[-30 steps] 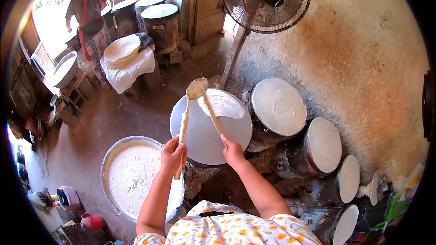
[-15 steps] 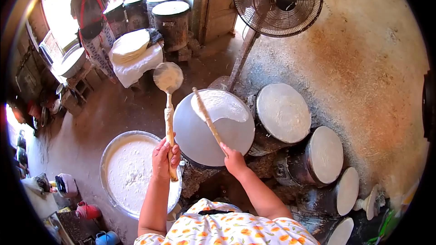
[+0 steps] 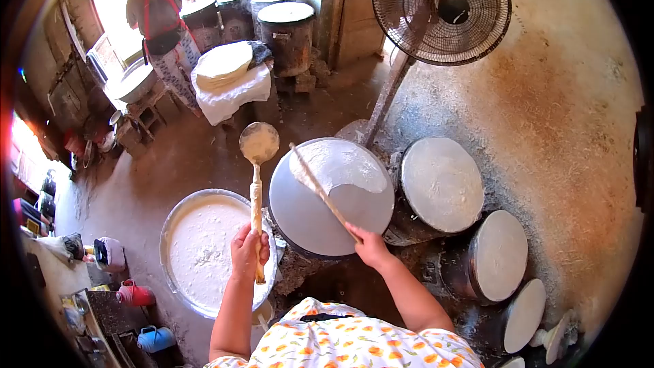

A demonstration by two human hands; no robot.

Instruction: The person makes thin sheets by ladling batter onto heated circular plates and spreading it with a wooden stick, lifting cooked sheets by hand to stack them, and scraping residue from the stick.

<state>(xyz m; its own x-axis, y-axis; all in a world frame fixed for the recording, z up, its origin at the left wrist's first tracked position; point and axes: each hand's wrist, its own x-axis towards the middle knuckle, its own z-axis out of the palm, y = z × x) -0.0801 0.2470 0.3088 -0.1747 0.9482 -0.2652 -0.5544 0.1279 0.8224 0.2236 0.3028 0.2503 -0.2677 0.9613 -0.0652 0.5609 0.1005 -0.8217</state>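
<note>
My left hand (image 3: 248, 251) is wrapped round the handle of a ladle (image 3: 256, 194), whose batter-coated bowl points up and away from me. A wooden stick (image 3: 327, 201) is in my right hand (image 3: 372, 245), slanting up and left across a round griddle (image 3: 317, 228). White batter (image 3: 351, 172) covers a curved patch on the griddle's far part. Below my left hand and to its left stands a wide basin (image 3: 170, 269) of lumpy white batter (image 3: 204, 245).
More round-topped drums (image 3: 443, 184) run down the right side. A fan (image 3: 453, 10) stands behind the griddle. At the back left are a person in red straps (image 3: 160, 13), a cloth-covered stack of flat rounds (image 3: 225, 68) and drums. Jugs (image 3: 155, 339) sit at the lower left.
The ladle has swung left, away from the stick and griddle, and its bowl has turned. The stick's tip has shifted to the batter's left edge, and the batter patch covers more of the griddle.
</note>
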